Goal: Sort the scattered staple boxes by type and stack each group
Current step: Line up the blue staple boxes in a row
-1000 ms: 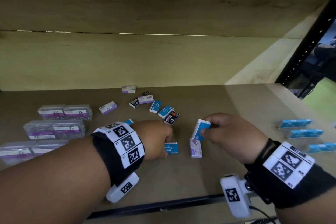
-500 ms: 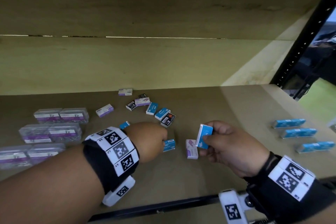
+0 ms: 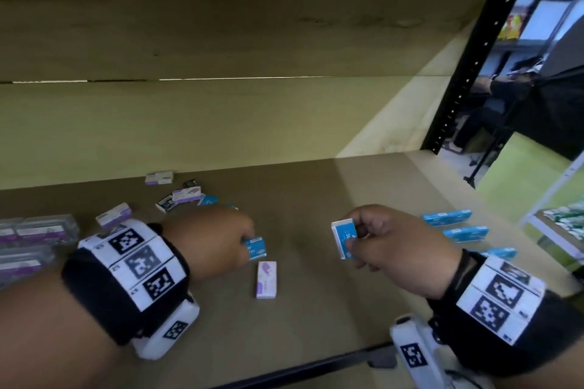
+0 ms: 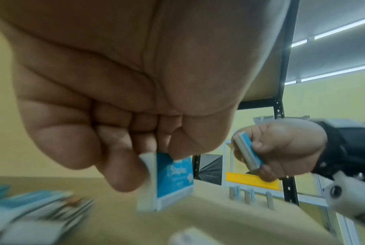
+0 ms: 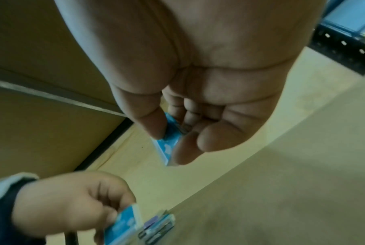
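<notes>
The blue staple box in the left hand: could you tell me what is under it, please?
The blue staple box hangs from the left hand just over bare shelf board. A purple-and-white box lies nearby, not under it. Whether its bottom edge touches the board cannot be told.

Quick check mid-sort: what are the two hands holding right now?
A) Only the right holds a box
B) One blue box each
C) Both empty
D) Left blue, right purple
B: the left hand pinches a blue box, and the right hand holds another blue box.
</notes>
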